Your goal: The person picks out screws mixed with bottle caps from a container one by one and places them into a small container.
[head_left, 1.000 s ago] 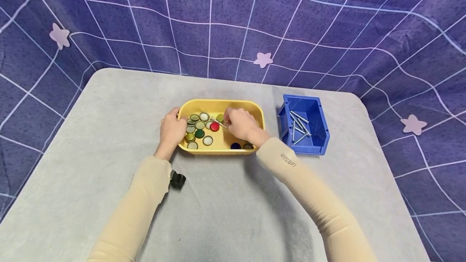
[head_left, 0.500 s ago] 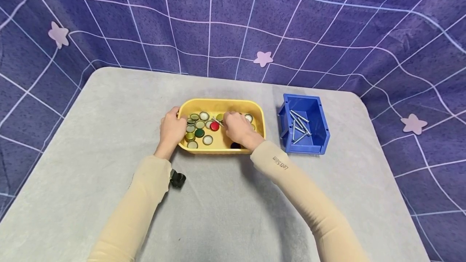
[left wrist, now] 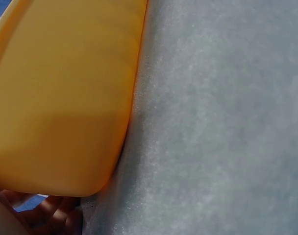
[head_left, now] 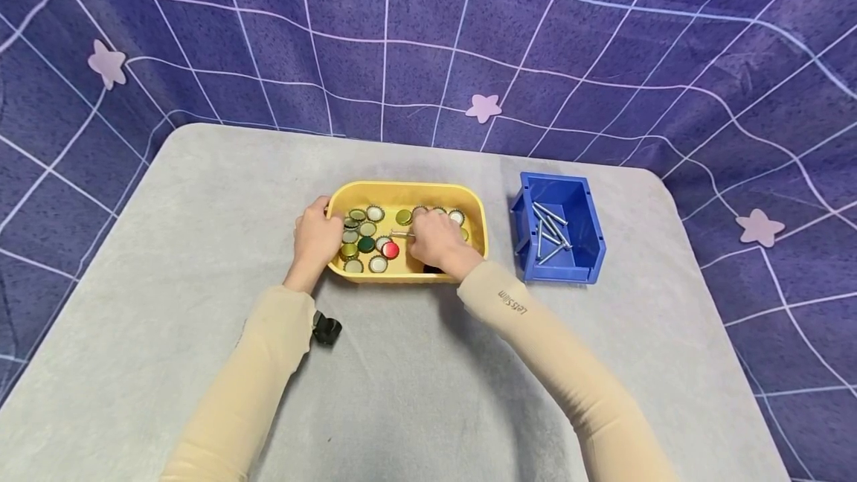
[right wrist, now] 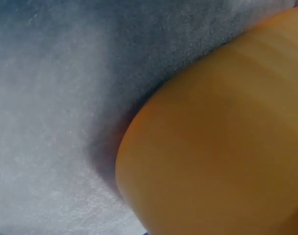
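Note:
A yellow plastic tub (head_left: 406,280) stands in the middle of the table with several bottle caps in it, mostly to the left. My left hand (head_left: 318,238) grips the tub's left end, its thumb at the rim; in the left wrist view some fingers (left wrist: 56,215) show beneath the tub's end wall. Inside the tub, my right hand (head_left: 438,240) pinches a slim silver bolt (head_left: 402,234), which points left; its other end is hidden by the fingers. A red bottle cap (head_left: 390,250) lies left of this hand, close to a green cap (head_left: 366,244).
A blue bin (head_left: 589,240) with several long silver bolts (head_left: 552,229) stands right of the tub. A black strap piece (head_left: 327,329) shows at the left wrist. Behind the grey-covered table (head_left: 402,393) hangs a purple curtain (head_left: 335,43) with star shapes.
My right hand has shifted slightly left in the tub, and the bolt has swung to lie nearly level. The red cap has slid toward the near side. My left hand has stayed put.

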Available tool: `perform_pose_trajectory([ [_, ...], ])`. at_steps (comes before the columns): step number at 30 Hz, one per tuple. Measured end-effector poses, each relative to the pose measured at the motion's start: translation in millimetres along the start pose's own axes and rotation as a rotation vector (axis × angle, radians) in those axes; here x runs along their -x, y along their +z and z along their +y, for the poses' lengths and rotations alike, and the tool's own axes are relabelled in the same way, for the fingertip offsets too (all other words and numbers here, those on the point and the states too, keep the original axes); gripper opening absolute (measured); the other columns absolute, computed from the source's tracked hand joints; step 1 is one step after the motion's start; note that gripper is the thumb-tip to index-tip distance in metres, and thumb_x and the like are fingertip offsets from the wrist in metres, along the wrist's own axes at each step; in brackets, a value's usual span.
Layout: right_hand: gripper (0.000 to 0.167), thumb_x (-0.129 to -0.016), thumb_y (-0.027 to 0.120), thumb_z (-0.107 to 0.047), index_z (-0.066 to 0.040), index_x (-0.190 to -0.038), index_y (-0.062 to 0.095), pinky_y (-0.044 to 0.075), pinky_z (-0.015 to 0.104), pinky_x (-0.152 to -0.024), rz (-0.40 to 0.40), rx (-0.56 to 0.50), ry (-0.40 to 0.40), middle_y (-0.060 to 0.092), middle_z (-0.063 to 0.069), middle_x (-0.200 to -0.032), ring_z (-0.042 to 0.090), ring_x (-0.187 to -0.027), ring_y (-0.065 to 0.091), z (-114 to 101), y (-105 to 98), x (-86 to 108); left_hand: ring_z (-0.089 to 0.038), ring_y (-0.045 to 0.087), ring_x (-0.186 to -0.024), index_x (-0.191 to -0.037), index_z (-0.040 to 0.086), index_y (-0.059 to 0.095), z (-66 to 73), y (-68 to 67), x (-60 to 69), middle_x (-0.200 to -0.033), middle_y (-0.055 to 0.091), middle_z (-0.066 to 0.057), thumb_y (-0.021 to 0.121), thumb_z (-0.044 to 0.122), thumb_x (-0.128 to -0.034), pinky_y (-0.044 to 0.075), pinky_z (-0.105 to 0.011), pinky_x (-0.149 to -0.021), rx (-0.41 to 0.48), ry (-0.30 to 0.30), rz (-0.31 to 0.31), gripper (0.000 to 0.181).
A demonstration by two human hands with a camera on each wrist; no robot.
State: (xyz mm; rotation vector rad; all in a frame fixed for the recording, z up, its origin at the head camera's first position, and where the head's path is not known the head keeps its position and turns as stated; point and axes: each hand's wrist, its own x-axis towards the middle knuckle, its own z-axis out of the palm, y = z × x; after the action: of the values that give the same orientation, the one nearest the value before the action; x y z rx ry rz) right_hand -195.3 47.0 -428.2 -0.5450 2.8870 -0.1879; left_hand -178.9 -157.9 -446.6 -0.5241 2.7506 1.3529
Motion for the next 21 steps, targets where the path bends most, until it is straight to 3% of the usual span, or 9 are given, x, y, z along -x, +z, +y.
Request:
perform_pose_trajectory([
  [8,0.024,-0.095,0.06,-0.027,-0.008,-0.109,0.054,0.056,0.043,-0.07,-0.036,0.013,-0.036,0.065,0.012,-0.097,0.028,-0.091,0.066,5.7,1.5,3.7,-0.041,0.056,-0.119,-0.138,0.011,0.055,-0.5,0.4,-0.1,-0.134,0.061,-0.016,0.044,0.024,-0.0986,0.042,-0.054,-0.103,0.005,0.0,0.004,0.042],
  [17,0.025,-0.098,0.06,-0.033,-0.009,-0.103,0.059,0.056,0.046,-0.075,-0.07,-0.012,-0.079,0.068,0.012,-0.1,0.031,-0.096,0.067,15.1,-2.1,6.2,-0.041,0.056,-0.117,-0.137,0.011,0.055,-0.3,0.4,0.1,-0.134,0.061,-0.017,0.044,0.025,-0.0985,0.042,-0.054,-0.102,0.001,0.004,0.003,0.042],
  [21,0.021,-0.095,0.065,-0.032,-0.011,-0.096,0.062,0.055,0.044,-0.076,-0.068,-0.055,-0.093,0.069,0.006,-0.093,0.026,-0.093,0.067,17.4,-3.2,6.4,-0.04,0.058,-0.115,-0.137,0.011,0.055,-0.2,0.0,0.2,-0.133,0.062,-0.017,0.044,0.024,-0.0983,0.043,-0.054,-0.1,0.0,0.007,0.005,0.042],
])
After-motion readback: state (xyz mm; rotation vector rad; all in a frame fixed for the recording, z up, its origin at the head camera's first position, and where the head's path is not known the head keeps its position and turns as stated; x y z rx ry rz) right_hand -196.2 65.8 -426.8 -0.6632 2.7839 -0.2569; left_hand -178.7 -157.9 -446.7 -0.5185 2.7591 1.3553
